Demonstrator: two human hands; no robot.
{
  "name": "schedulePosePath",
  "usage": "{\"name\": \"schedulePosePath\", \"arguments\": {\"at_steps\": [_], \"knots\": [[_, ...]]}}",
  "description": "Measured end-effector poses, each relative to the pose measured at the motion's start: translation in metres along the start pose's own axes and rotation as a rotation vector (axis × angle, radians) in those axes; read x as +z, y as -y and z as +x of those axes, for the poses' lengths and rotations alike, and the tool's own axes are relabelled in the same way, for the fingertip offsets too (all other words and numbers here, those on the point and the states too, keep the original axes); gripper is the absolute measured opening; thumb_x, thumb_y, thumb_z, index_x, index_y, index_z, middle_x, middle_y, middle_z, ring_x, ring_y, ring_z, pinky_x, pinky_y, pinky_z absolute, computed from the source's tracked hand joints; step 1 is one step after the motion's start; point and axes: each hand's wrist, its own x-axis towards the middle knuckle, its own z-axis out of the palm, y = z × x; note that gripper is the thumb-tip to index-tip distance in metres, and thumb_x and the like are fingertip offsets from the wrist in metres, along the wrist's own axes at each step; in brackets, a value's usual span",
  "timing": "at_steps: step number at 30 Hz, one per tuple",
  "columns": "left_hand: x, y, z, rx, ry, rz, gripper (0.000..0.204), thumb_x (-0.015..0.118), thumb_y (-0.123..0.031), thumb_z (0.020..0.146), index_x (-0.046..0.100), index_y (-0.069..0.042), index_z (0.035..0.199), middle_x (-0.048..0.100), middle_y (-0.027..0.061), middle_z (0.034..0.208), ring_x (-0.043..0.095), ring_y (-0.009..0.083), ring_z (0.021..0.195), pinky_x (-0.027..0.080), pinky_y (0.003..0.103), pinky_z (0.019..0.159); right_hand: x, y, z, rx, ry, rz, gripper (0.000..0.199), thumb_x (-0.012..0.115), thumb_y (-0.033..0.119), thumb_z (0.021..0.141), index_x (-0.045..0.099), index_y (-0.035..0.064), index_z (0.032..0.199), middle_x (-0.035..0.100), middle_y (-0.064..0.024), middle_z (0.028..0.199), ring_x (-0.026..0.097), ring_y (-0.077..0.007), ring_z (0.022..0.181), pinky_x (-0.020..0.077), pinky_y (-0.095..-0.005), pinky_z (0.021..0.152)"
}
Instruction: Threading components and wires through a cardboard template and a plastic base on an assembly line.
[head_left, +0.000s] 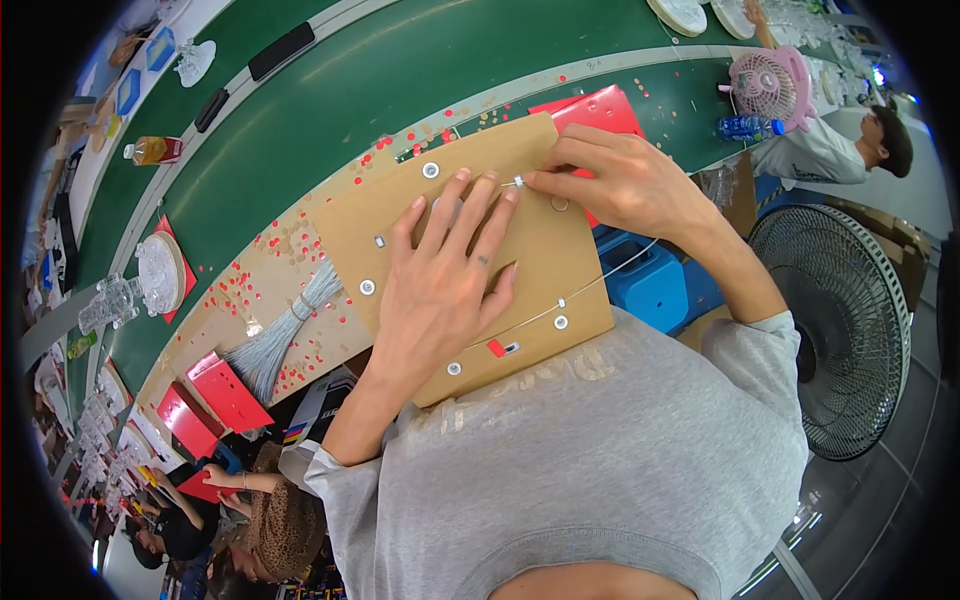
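While pressing flat on a brown cardboard template (540, 250), left hand (440, 285) with fingers spread wide, palm down, gripping nothing, fingertips (462, 178) pointing away toward the green conveyor belt (330, 110). Right hand (620, 180) closed in a narrow pinch, thumb and forefinger tips holding a small white connector (517, 182) at the end of a thin white wire (600, 278), just beside the left middle fingertip. Wire running from under the left palm across the lower right part of the template (passing near a round metal stud (561, 322)) and off its right edge, toward the right forearm. More studs on the board: one near the top (431, 170), one at the left (367, 287), one at the bottom (454, 368); also a small red tab (497, 348) near the lower edge.

Template lying on a tan worktable (260, 270) sprinkled with small red dots, directly before the grey shirt. Left of the board, a bundle of grey wires (285, 335) tied at the middle, and red boxes (225, 392) below it. Behind the board, a red sheet (600, 108) partly covered. At right, a blue bin (650, 285) and a black floor fan (850, 330); farther up, a pink desk fan (765, 85) next to a blue water bottle (748, 127).
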Motion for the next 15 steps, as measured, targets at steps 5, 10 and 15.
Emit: {"name": "schedulePosePath", "arguments": {"at_steps": [5, 10, 15], "knots": [[0.001, 0.004, 0.000, 0.008, 0.002, -0.028, 0.072, 0.074, -0.028, 0.085, 0.047, -0.010, 0.149, 0.048, 0.0092, 0.150, 0.041, 0.0275, 0.144, 0.034, 0.051, 0.113, -0.005, -0.002, -0.006, 0.053, 0.032, -0.019, 0.035, 0.069, 0.006, 0.073, 0.072, 0.0019, 0.107, 0.066, -0.0085, 0.097, 0.066, -0.0257, 0.089, 0.0588, -0.0357, 0.070], [0.000, 0.005, 0.000, -0.038, -0.100, -0.237, 0.095, 0.083, -0.013, 0.075, 0.034, -0.005, 0.156, 0.044, 0.0149, 0.154, 0.042, 0.0345, 0.143, 0.035, 0.047, 0.113, 0.006, 0.007, 0.002, 0.017, -0.011, -0.050, 0.030, 0.070, 0.007, 0.073, 0.070, 0.0003, 0.102, 0.067, -0.0116, 0.105, 0.068, -0.0288, 0.096, 0.0597, -0.0368, 0.073], [-0.006, 0.010, 0.003, -0.059, -0.129, -0.290, 0.085, 0.083, -0.011, 0.077, 0.040, -0.004, 0.150, 0.051, 0.0167, 0.144, 0.047, 0.0363, 0.135, 0.038, 0.047, 0.109, -0.005, 0.002, -0.003, 0.049, 0.006, -0.050, 0.027, 0.070, 0.007, 0.073, 0.069, 0.0002, 0.099, 0.066, -0.0094, 0.099, 0.067, -0.0271, 0.091, 0.0585, -0.0367, 0.069]]}}
